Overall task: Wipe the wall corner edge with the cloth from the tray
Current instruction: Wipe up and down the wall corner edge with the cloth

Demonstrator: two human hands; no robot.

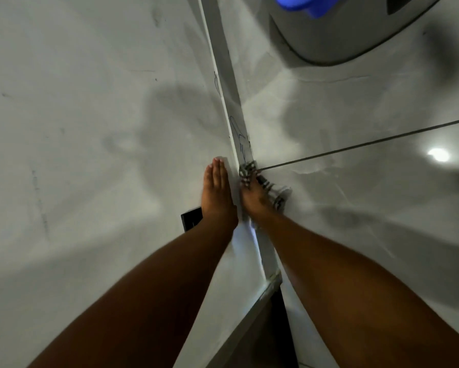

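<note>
The wall corner edge runs as a pale strip from the top middle down to the lower middle, with blue pen scribbles on it. My right hand presses a grey-and-white patterned cloth against the right side of this edge, near its foot. My left hand lies flat against the wall just left of the edge, fingers together and holding nothing. Both forearms reach in from the bottom of the frame. No tray is in view.
A grey tiled floor with a dark grout line lies to the right. A grey appliance with a blue object on it stands at the top right. A dark plate sits on the wall under my left wrist.
</note>
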